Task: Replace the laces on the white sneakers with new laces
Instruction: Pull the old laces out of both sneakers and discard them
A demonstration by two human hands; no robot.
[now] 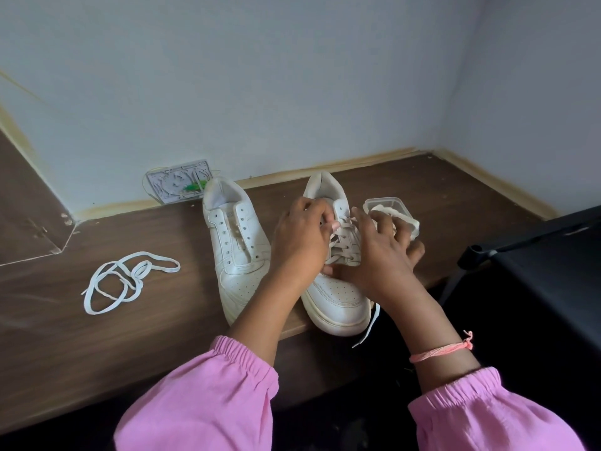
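Though half-hidden by both hands, laced sneaker [338, 297]; left hand [300, 236] pinching lace [341, 226], right hand's [380, 255] grip unclear.

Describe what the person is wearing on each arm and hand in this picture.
Both arms wear loose pink sleeves gathered by elastic cuffs at mid-forearm. The right wrist carries a thin pink-orange thread bracelet with a knotted tail. The left hand and right hand are bare: no gloves; no rings visible.

Brown wood desk [130, 336] in corner, pale blue walls [292, 76], black chair [553, 271] rt.
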